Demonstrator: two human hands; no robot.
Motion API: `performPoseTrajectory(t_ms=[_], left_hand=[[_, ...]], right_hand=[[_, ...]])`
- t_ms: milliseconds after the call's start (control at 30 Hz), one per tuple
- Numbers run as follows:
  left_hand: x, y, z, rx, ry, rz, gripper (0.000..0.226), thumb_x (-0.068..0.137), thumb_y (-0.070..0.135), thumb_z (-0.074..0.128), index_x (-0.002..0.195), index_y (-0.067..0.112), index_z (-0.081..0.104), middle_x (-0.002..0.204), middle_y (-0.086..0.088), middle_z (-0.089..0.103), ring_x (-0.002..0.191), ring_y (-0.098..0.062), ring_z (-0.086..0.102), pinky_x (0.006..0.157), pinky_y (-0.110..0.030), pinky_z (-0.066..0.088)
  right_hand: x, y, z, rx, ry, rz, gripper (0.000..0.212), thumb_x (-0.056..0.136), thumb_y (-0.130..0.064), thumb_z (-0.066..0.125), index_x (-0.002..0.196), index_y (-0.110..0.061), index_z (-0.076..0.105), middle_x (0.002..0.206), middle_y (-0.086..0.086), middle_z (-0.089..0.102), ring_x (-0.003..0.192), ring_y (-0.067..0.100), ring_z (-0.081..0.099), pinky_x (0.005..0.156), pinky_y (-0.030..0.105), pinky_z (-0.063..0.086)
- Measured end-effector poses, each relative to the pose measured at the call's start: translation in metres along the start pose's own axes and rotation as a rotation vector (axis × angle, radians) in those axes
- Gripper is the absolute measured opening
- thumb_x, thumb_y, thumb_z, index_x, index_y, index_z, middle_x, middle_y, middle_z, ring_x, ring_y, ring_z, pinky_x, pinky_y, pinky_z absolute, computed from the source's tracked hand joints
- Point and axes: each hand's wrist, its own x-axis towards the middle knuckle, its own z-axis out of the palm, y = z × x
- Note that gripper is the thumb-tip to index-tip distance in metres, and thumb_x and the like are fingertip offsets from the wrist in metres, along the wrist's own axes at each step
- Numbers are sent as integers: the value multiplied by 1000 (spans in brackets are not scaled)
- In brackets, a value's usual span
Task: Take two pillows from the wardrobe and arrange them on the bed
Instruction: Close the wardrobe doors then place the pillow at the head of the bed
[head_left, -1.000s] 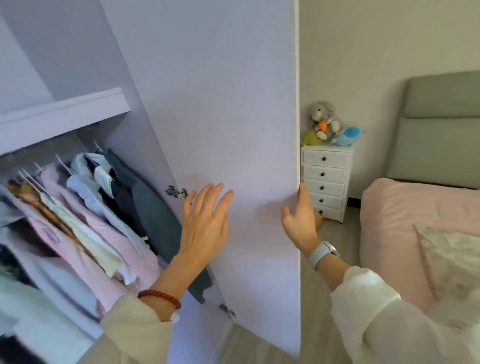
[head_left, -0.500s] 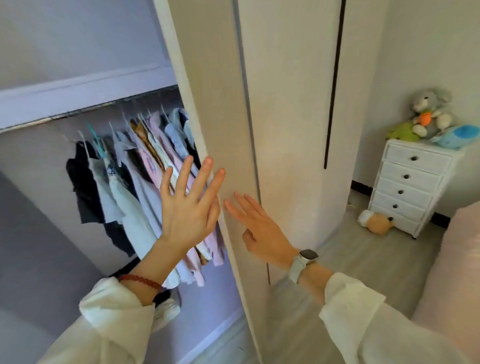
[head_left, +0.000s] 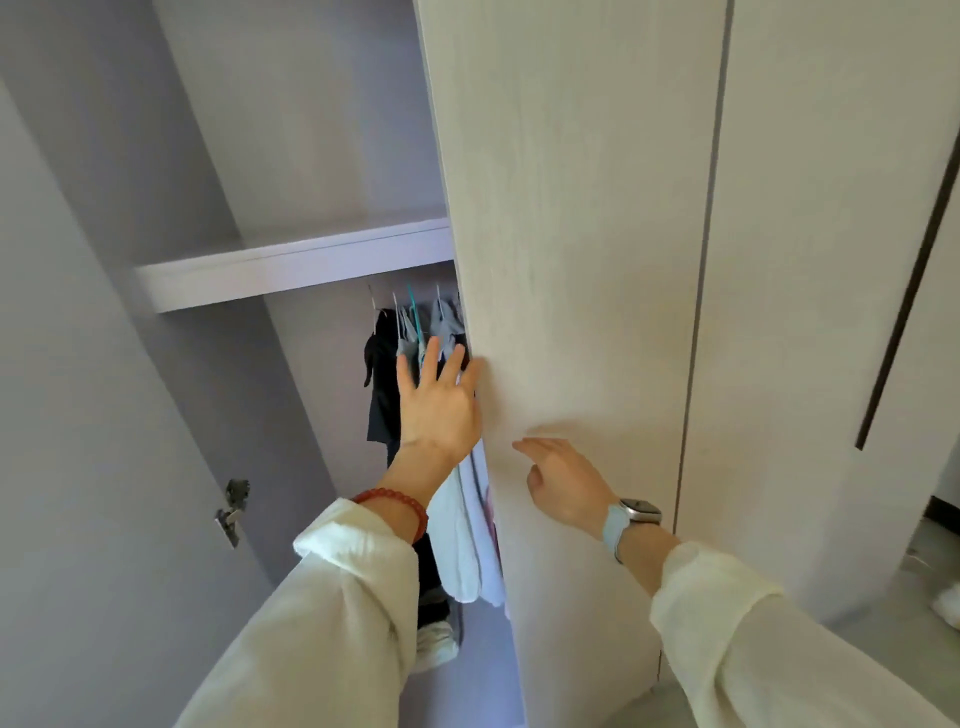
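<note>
Sleeves: loose cream long sleeves (head_left: 332, 613) on both arms, cuffs bunched at the wrists
Left wrist: red beaded bracelet (head_left: 402, 506)
Right wrist: smartwatch (head_left: 641, 512), pale blue-grey strap, silver case

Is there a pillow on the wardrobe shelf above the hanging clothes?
No, the visible part of the shelf above the hanging clothes holds nothing.

L hand (head_left: 441, 410) flat, fingers spread, at edge of pale wardrobe door (head_left: 571, 260). R hand (head_left: 566, 480) w/ straight fingers on door front. Hanging clothes (head_left: 410, 343) show in gap under shelf (head_left: 291, 265).
</note>
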Motion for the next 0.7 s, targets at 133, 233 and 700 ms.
performPoseTrajectory(t_ms=[133, 233, 700], left_hand=[[-81, 4, -5, -311, 210, -101, 42, 86, 15, 48, 129, 14, 47, 143, -13, 40, 138, -29, 25, 111, -58, 6], [-161, -7, -3, -443, 258, -309, 36, 83, 9, 55, 118, 9, 56, 132, -16, 51, 127, -34, 42, 105, -58, 25], [-423, -74, -16, -292, 240, -895, 18, 82, 16, 54, 99, 8, 55, 96, -14, 64, 81, -31, 62, 67, -39, 52]], right_hand=[[-45, -24, 32, 152, 88, -93, 42, 86, -2, 37, 125, -12, 50, 128, 9, 56, 118, 27, 48, 96, 37, 41], [-77, -41, 64, 260, 26, -155, 39, 86, 0, 39, 120, -12, 55, 120, 9, 61, 110, 26, 54, 92, 36, 45], [-167, -185, 183, 542, -382, -463, 33, 87, -2, 45, 116, -10, 58, 113, 7, 65, 104, 22, 60, 91, 36, 49]])
